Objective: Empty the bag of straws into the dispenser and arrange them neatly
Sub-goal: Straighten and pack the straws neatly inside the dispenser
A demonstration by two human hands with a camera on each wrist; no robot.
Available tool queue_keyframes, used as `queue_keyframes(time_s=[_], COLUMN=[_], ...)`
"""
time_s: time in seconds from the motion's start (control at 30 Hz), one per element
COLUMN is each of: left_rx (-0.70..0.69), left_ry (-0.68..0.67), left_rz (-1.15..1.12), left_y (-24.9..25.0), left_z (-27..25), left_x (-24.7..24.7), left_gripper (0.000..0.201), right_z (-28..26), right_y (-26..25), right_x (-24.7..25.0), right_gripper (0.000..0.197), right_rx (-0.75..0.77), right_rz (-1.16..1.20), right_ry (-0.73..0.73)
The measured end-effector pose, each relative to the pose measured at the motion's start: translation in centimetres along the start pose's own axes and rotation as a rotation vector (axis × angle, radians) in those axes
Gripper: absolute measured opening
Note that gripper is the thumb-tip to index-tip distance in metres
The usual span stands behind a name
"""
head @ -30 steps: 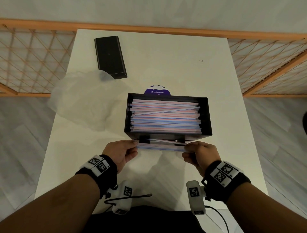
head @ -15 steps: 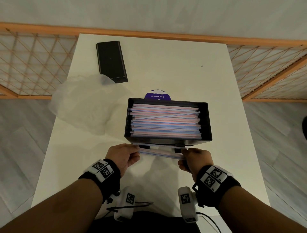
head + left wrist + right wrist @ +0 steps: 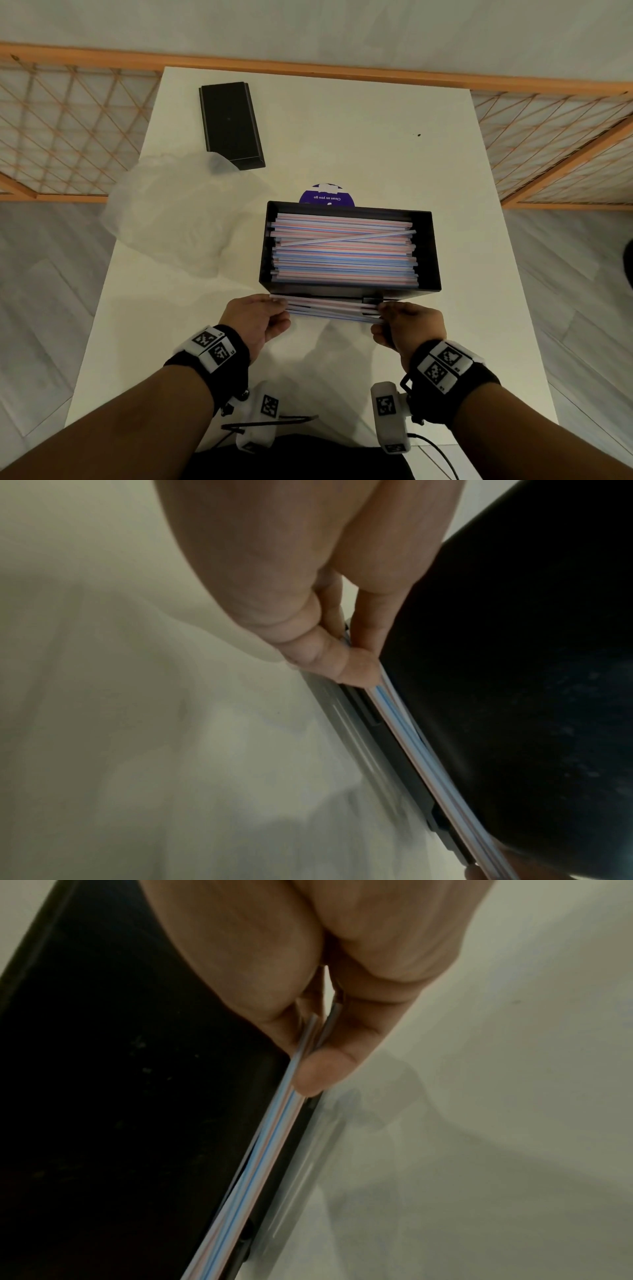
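A black open-topped dispenser [image 3: 428,253] stands mid-table, filled with striped pink, blue and white straws [image 3: 342,255]; one straw lies slanted across the pile. Just in front of its near wall I hold a small bundle of straws [image 3: 330,308] level, above the table. My left hand [image 3: 260,318] pinches the bundle's left end and my right hand [image 3: 404,322] pinches its right end. The left wrist view shows thumb and fingers closed on the bundle [image 3: 424,753] beside the dispenser wall [image 3: 531,669]. In the right wrist view the bundle [image 3: 263,1139] runs along the wall [image 3: 120,1069].
The empty clear plastic bag [image 3: 171,219] lies crumpled left of the dispenser. A black lid-like box [image 3: 231,125] sits at the far left of the white table [image 3: 342,120]. A purple round sticker [image 3: 327,197] shows behind the dispenser. Orange lattice railing borders the table.
The straw bundle has stayed at the dispenser's near wall in both hands. My right hand has shifted slightly left and inward, and the bundle now looks a little fanned out.
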State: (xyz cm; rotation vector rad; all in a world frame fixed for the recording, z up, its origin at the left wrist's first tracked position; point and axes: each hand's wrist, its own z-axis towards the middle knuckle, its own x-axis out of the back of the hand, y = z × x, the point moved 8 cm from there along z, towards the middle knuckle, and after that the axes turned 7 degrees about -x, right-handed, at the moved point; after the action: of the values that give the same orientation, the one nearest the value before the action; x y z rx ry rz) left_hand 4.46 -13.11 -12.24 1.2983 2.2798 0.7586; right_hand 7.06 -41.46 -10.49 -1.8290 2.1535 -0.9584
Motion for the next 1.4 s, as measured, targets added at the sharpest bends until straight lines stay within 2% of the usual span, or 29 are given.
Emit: queue_keyframes(time_s=[0.37,0.43,0.5,0.57,0.7,0.77,0.83,0.9,0.97,1.03,1.13,1.2,1.23,1.27,1.33,1.37,1.4], left_rx=[-0.009,-0.023,-0.058,-0.092,-0.134,-0.147,-0.154,-0.163,-0.177,-0.196,-0.238,-0.305,-0.346,-0.393,-0.477,-0.516,-0.564], left_ry=[0.011,0.005,-0.024,-0.057,-0.112,-0.128,-0.14,-0.158,-0.199,-0.265,-0.336,-0.37,-0.378,-0.386,-0.378,-0.343,-0.287], left_rz=[-0.071,-0.084,-0.07,-0.039,0.023,0.058,0.081,0.088,0.073,0.036,-0.026,-0.073,-0.087,-0.085,-0.043,-0.02,0.014], left_y=[0.3,0.6,1.2,1.9,3.0,3.3,3.7,4.1,4.8,5.8,7.7,9.5,10.5,11.4,13.2,14.1,14.8], left_z=[-0.3,-0.4,-0.7,-1.1,-1.9,-2.2,-2.5,-2.9,-3.5,-4.5,-5.7,-6.3,-6.5,-6.8,-7.3,-7.6,-7.6], left_x=[0.5,0.6,0.6,0.6,0.5,0.8,1.1,1.5,1.7,1.2,0.3,-0.2,-0.5,-0.8,-1.5,-1.8,-1.8], left_gripper=[0.004,0.007,0.007,0.007,0.009,0.005,0.005,0.007,0.008,0.003,0.017,0.046,0.054,0.051,0.019,0.011,0.014], right_z=[-0.5,-0.7,-1.1,-2.0,-4.5,-5.6,-7.2,-9.6,-12.6,-15.0,-16.8,-17.0,-16.7,-16.4,-15.8,-15.4,-14.8], right_y=[-0.3,-0.4,-0.8,-1.7,-4.3,-4.7,-5.2,-6.8,-8.6,-9.3,-9.6,-9.9,-10.3,-10.9,-12.6,-13.3,-14.0], right_x=[-0.3,-0.3,-0.4,-0.4,-0.7,-0.7,-0.5,-0.2,-0.5,-1.6,-4.4,-5.6,-6.0,-6.0,-5.9,-5.8,-5.6], right_gripper=[0.013,0.008,0.013,0.022,0.046,0.062,0.079,0.086,0.075,0.064,0.057,0.044,0.039,0.036,0.041,0.044,0.049], right_rx=[0.031,0.039,0.058,0.143,0.536,0.626,0.689,0.849,1.081,1.242,1.316,1.344,1.331,1.316,1.326,1.316,1.26], right_rz=[-0.033,-0.049,-0.109,-0.322,-0.907,-1.063,-1.294,-1.348,-1.252,-1.241,-1.357,-1.361,-1.345,-1.33,-1.336,-1.364,-1.401], right_ry=[-0.032,-0.036,-0.035,-0.018,0.059,0.071,0.151,0.246,0.267,0.219,0.144,0.128,0.118,0.117,0.163,0.171,0.156])
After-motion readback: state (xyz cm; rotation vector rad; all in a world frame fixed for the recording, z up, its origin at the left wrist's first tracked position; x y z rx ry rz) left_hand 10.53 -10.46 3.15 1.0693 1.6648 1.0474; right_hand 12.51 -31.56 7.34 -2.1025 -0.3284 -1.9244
